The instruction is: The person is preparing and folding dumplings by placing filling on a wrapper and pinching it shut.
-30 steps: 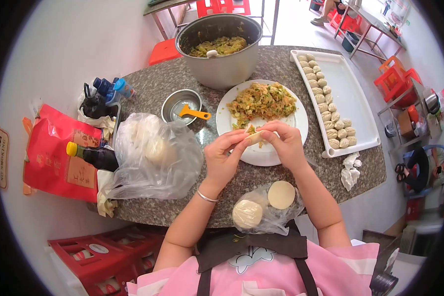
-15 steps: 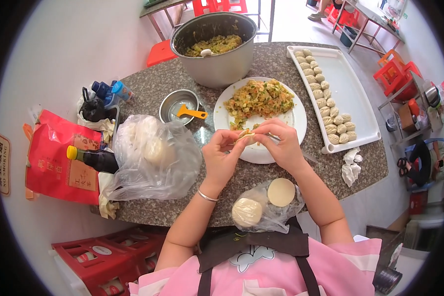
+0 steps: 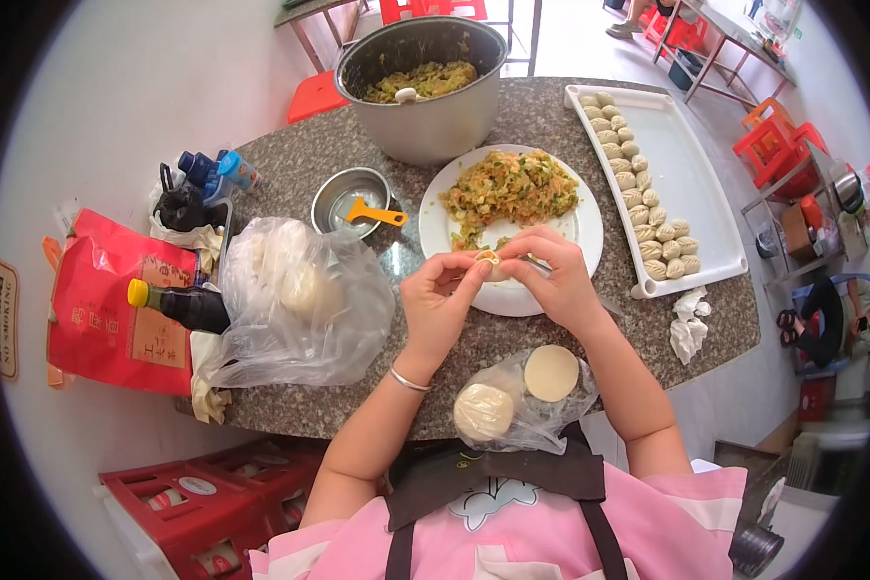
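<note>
Over the near rim of a white plate [image 3: 587, 253], my two hands meet at a small dumpling [image 3: 492, 265] with a bit of filling showing at its top. My left hand [image 3: 442, 298] pinches it from the left, thumb and fingertips on the dough. From the other side my right hand [image 3: 558, 286] grips its edge. A thin metal tool [image 3: 610, 305] passes under my right hand, its tip near the fingers. Chopped vegetable filling [image 3: 512, 188] is heaped on the plate. Nearer me lie round dough wrappers [image 3: 551, 373] and a plastic-covered wrapper stack [image 3: 483, 413].
A white tray [image 3: 696, 184] at right holds rows of pleated dumplings [image 3: 636, 198]. Behind the plate stands a big pot [image 3: 430, 121] of filling. Left are a metal bowl [image 3: 331, 205] with an orange-handled peeler [image 3: 377, 214], a plastic bag [image 3: 309, 319] and a dark bottle [image 3: 191, 307].
My fingers have drawn the dough further together around the filling, and less filling shows. Both hands stay at nearly the same place.
</note>
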A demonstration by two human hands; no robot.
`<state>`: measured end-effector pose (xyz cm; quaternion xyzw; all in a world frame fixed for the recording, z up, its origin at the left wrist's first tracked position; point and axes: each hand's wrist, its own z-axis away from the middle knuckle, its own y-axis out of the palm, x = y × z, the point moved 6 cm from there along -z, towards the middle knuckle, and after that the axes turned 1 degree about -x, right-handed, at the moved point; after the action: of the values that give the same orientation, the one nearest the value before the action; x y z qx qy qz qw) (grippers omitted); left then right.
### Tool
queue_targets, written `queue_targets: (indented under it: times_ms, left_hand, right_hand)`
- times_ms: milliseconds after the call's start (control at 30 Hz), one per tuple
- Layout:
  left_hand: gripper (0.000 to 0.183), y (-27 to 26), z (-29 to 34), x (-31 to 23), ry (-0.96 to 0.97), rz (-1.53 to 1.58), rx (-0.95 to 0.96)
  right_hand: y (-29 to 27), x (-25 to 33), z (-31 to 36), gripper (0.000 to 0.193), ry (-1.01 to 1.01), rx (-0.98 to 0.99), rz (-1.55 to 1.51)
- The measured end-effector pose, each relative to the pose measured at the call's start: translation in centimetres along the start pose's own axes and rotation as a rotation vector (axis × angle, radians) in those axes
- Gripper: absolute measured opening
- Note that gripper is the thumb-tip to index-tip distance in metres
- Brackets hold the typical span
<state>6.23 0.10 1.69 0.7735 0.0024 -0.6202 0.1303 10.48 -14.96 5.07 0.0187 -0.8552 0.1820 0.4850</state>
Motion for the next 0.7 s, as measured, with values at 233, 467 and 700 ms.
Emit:
queue_targets:
  times_ms: [233, 467, 700]
  left_hand:
    - [0.018, 0.5, -0.3, -0.6, 0.093, -0.071, 0.138]
    - [0.016, 0.5, 0.0, -0.5, 0.098, -0.060, 0.177]
    - [0.016, 0.0, -0.1, 0.1, -0.047, 0.040, -0.014]
  right_hand:
    - [-0.5, -1.2, -0.1, 0.009, 0.123, 0.069, -0.075]
    - [-0.1, -0.3, -0.2, 0.009, 0.098, 0.103, -0.037]
    - [0.2, 0.1, 0.1, 0.009, 0.013, 0.030, -0.009]
